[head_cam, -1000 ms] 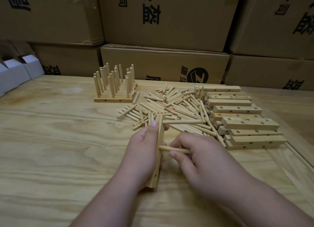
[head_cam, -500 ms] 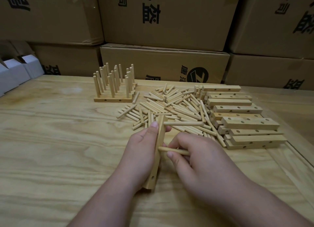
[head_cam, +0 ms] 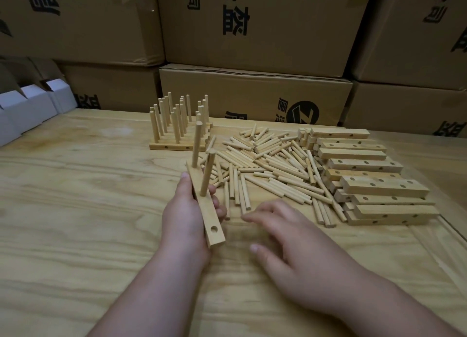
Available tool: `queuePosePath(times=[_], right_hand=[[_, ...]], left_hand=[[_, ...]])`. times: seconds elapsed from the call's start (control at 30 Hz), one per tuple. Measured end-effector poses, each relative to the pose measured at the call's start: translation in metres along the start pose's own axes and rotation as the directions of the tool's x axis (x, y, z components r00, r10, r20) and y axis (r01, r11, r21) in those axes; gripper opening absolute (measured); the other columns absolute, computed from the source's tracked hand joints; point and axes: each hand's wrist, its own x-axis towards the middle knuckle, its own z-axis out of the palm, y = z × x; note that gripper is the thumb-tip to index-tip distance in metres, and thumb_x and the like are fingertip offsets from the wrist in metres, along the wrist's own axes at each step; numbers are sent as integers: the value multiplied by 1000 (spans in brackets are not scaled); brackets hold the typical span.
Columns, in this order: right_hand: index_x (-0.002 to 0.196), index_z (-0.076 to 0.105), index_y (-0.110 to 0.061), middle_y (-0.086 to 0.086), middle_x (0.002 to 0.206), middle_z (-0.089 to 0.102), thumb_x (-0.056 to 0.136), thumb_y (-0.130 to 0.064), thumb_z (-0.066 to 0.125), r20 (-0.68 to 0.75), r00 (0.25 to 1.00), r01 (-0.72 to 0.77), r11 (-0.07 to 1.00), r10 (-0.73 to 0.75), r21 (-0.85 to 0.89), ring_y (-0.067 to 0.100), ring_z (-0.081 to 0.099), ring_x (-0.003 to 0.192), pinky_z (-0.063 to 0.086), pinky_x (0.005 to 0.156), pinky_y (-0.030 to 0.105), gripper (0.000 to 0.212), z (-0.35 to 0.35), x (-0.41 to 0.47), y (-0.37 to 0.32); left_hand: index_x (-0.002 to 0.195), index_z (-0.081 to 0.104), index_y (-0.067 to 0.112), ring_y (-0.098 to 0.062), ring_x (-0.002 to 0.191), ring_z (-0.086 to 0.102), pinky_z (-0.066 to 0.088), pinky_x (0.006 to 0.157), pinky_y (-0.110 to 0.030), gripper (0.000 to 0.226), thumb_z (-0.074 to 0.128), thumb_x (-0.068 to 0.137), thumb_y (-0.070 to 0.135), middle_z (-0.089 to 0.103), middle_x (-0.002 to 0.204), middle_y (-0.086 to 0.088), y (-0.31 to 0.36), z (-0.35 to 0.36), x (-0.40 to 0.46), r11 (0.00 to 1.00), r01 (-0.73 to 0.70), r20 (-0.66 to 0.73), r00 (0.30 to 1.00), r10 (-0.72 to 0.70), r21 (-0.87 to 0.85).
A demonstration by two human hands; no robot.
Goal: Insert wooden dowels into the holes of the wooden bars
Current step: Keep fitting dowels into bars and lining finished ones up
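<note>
My left hand (head_cam: 185, 215) grips a wooden bar (head_cam: 211, 220) lying lengthwise on the table. Two dowels stand upright in the bar, the far one (head_cam: 196, 144) and the middle one (head_cam: 207, 174). The bar's near hole (head_cam: 214, 228) has nothing in it. My right hand (head_cam: 285, 251) hovers low over the table just right of the bar, fingers spread and holding nothing. A heap of loose dowels (head_cam: 267, 165) lies beyond it.
A stack of bare bars (head_cam: 366, 177) sits at the right. Finished bars with upright dowels (head_cam: 179, 124) stand at the back. Cardboard boxes (head_cam: 252, 96) wall the far edge, and white cartons (head_cam: 27, 109) sit at the left.
The bar has turned from its side to hole-face up, so both dowels now stand upright. My right hand has let go of the dowel it pushed in and has drawn back, open.
</note>
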Motion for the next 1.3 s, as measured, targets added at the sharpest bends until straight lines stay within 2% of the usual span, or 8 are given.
queuePosePath(times=[0.27, 0.4, 0.5, 0.63, 0.8, 0.93, 1.1, 1.3], right_hand=[[156, 10, -44, -28, 164, -11, 98, -60, 29, 171, 984, 73, 987, -47, -145, 1, -8, 148, 8, 116, 34, 63, 15, 7, -1], [159, 6, -42, -27, 165, -8, 102, -53, 28, 175, 981, 105, 987, -82, -124, -2, -21, 149, 1, 117, 36, 62, 20, 15, -3], [157, 22, -39, -27, 164, 14, 102, -51, 31, 134, 984, 136, 984, -120, -116, 1, -6, 152, 7, 118, 39, 57, 19, 18, -6], [127, 57, -36, -20, 124, 48, 94, -51, 40, -42, 990, 128, 987, -133, -98, 6, 37, 127, 26, 110, 38, 40, 14, 15, -10], [130, 53, -40, -18, 140, 42, 93, -57, 35, 37, 993, 113, 981, -109, -155, 10, 28, 135, 18, 110, 37, 45, 15, 15, -12], [91, 60, -34, -20, 104, 53, 89, -59, 42, -76, 997, 18, 988, -31, -155, 6, 45, 108, 32, 99, 32, 30, 11, 15, -12], [105, 61, -37, -20, 101, 45, 93, -55, 50, -101, 992, -95, 980, 79, -173, 5, 39, 103, 38, 96, 29, 24, 9, 10, -4], [99, 60, -34, -22, 94, 53, 95, -35, 58, -298, 951, -115, 990, 86, -81, 3, 51, 95, 44, 83, 25, 5, -4, 6, 4]], left_hand=[[93, 71, 18, -9, 38, 42, 36, 35, -19, 38, 45, 104, 44, 52, 55, 5, 1, 3, -1, 999, -30, -44, 999, 29, -19], [65, 74, 19, -10, 34, 42, 36, 35, -18, 57, 42, 105, 45, 50, 48, 3, 1, 4, -1, 1000, -13, -56, 998, 12, -14], [70, 68, 16, -11, 34, 41, 35, 34, -19, 53, 41, 105, 45, 49, 47, 3, 1, 4, -2, 999, -13, -65, 998, 11, -29], [76, 66, 13, -10, 35, 41, 35, 35, -19, 46, 45, 104, 42, 49, 49, 2, 0, 3, 0, 999, -35, -78, 996, 32, -35], [83, 68, 14, -10, 36, 42, 36, 35, -18, 42, 45, 104, 41, 51, 50, 3, -2, 4, 1, 999, -36, -74, 997, 36, -5], [97, 71, 14, -9, 40, 42, 37, 36, -20, 34, 47, 104, 37, 55, 57, 3, -2, 3, 2, 997, -71, -66, 995, 71, 14], [81, 76, 18, -11, 42, 44, 39, 37, -23, 42, 49, 102, 43, 56, 59, 1, -6, 2, -1, 984, -115, -11, 993, 118, 138], [93, 79, 21, -12, 44, 43, 38, 38, -24, 42, 45, 102, 44, 49, 59, 0, -9, 1, -1, 978, -137, 75, 989, 126, 157]])
